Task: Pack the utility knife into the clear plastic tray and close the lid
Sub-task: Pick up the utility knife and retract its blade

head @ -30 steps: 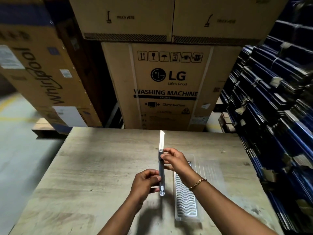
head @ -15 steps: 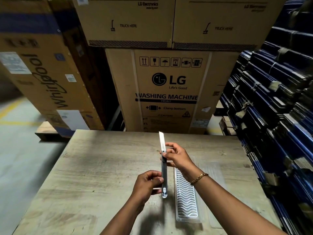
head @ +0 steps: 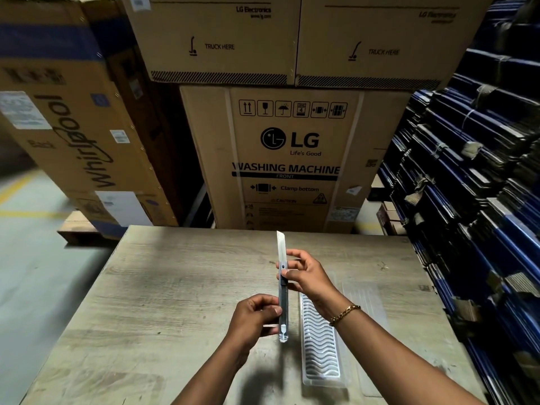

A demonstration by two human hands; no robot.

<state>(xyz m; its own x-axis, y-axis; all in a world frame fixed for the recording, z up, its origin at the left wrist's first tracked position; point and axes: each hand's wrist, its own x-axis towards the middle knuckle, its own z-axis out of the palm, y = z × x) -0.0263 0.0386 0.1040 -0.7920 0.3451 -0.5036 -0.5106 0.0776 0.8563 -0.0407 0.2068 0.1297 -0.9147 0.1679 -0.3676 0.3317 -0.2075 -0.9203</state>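
Observation:
I hold a slim grey utility knife [head: 283, 299] upright above the wooden table [head: 175, 302], its silver blade extended and pointing away from me. My left hand [head: 254, 320] pinches the lower end of the handle. My right hand [head: 304, 276] grips the upper handle near the slider, thumb on it. The clear plastic tray [head: 320, 343] with a wavy ribbed bottom lies on the table just right of the knife, partly under my right wrist. Its transparent lid [head: 365, 305] lies open flat to the right.
Large cardboard appliance boxes [head: 286, 159] stand stacked behind the table's far edge. Stacks of dark blue flat bundles [head: 473, 200] line the right side close to the table. Grey floor with yellow lines [head: 26, 229] lies to the left.
The blade sticks out a little less far past my right hand than a second ago. Both hands keep their hold on the knife.

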